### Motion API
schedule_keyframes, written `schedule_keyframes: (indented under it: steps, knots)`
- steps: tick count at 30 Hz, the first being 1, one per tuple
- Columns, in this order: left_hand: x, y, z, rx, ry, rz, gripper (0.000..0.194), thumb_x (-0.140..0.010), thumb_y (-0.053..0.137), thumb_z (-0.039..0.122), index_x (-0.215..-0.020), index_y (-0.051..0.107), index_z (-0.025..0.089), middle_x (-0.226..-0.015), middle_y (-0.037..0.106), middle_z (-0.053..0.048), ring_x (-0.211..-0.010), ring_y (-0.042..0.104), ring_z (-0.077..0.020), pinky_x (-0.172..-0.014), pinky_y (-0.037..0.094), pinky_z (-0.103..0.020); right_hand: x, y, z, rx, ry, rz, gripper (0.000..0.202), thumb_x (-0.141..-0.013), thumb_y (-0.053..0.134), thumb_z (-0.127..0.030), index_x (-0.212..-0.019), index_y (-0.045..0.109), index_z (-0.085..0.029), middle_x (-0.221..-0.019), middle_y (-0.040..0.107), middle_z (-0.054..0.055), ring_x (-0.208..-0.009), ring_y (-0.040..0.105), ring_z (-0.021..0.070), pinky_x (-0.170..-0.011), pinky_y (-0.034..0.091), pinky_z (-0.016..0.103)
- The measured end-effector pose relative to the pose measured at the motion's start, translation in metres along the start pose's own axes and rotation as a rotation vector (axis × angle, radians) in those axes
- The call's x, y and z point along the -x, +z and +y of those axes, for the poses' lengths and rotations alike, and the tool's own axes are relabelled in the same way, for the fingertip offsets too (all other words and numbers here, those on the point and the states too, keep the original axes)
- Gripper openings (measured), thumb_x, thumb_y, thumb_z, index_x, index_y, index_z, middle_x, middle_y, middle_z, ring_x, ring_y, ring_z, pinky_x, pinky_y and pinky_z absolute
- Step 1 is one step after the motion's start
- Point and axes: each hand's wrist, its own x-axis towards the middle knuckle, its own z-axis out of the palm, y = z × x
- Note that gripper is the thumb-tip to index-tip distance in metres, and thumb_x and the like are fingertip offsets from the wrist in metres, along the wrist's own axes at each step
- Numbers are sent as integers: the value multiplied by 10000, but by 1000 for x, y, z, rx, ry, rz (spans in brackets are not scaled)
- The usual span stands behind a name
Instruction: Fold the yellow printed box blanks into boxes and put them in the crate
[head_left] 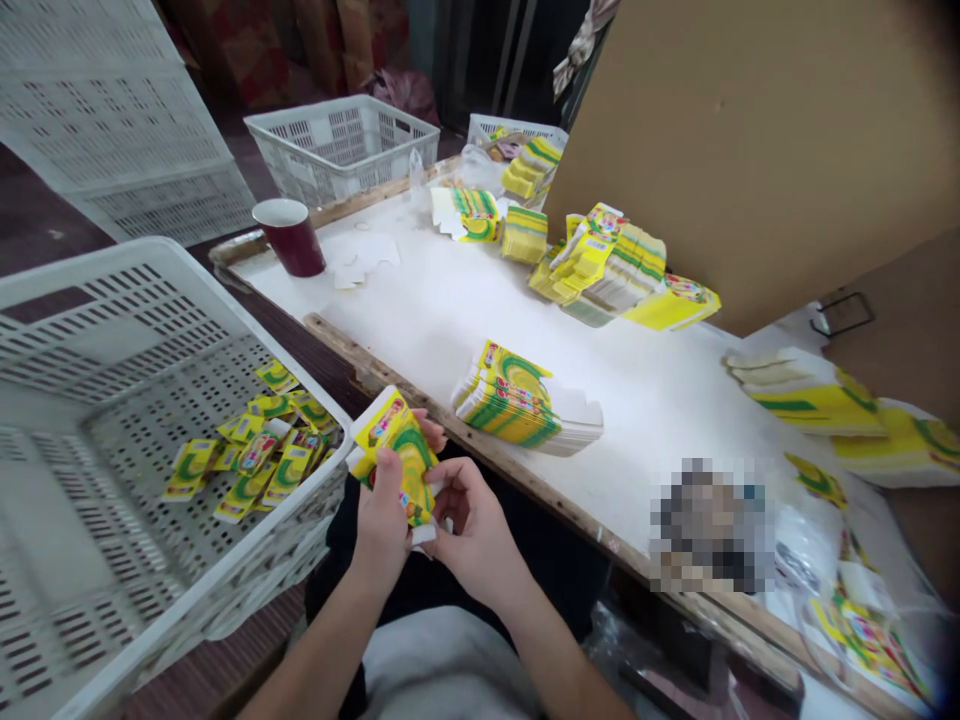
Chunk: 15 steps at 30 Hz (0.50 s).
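Observation:
A small yellow and green printed carton [409,455] is held over my lap, close to the table's front edge. My left hand [386,515] wraps round it, with the thumb lying across its printed face. At the carton's lower end, the fingers of my right hand [469,525] pinch a white flap. On the table just beyond, a stack of flat cartons [517,395] leans in a fanned row, with white flaps toward the right. Left of my hands, a white plastic crate [187,600] holds several small yellow cartons [262,455].
A dark red mug [291,238] stands at the table's left edge beside paper scraps [360,262]. More carton stacks [607,260] lie along the back, near a large cardboard sheet [742,150]. Another white crate [341,145] is behind the table. A blurred patch [712,525] hides something at the right.

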Motion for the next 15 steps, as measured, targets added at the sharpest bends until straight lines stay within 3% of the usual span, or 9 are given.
schedule_keyframes:
  steps: [3,6,9,12,15]
  knots:
    - [4,-1,-3,-28,-2,-74,482,-808,477,581,-1056,611,189,-977,672,-99,-900,636,-235,-772,526,-352,1,-1,0,-33,-20,81,359,-580,715,-151,-837,476,-228,-751,533,-45,-592,484,96,-522,410,212]
    - [6,-10,-10,-201,129,-131,385,-852,458,481,-1063,634,211,-976,692,-96,-1016,611,-262,-847,508,-372,4,0,-1,155,-89,206,255,-621,648,-111,-784,486,-221,-757,552,-32,-610,497,105,-552,427,229]
    - [8,-17,-17,-282,203,-175,382,-853,447,468,-1028,660,204,-905,707,-94,-1026,611,-277,-877,498,-395,7,-1,-4,260,-105,237,229,-636,640,-111,-724,457,-218,-658,508,-54,-565,463,99,-513,395,218]
    - [11,-16,-22,-243,198,-185,399,-843,455,488,-1028,653,195,-860,711,-88,-965,638,-271,-848,513,-404,7,-4,-7,174,-20,220,307,-604,674,-120,-731,414,-225,-585,460,-87,-494,419,82,-444,349,196]
    - [13,-11,-23,-152,138,-181,408,-823,480,519,-1013,644,198,-844,708,-79,-919,652,-255,-791,534,-378,7,-6,-9,69,-28,234,335,-593,680,-128,-781,421,-226,-619,475,-86,-499,433,77,-444,356,187]
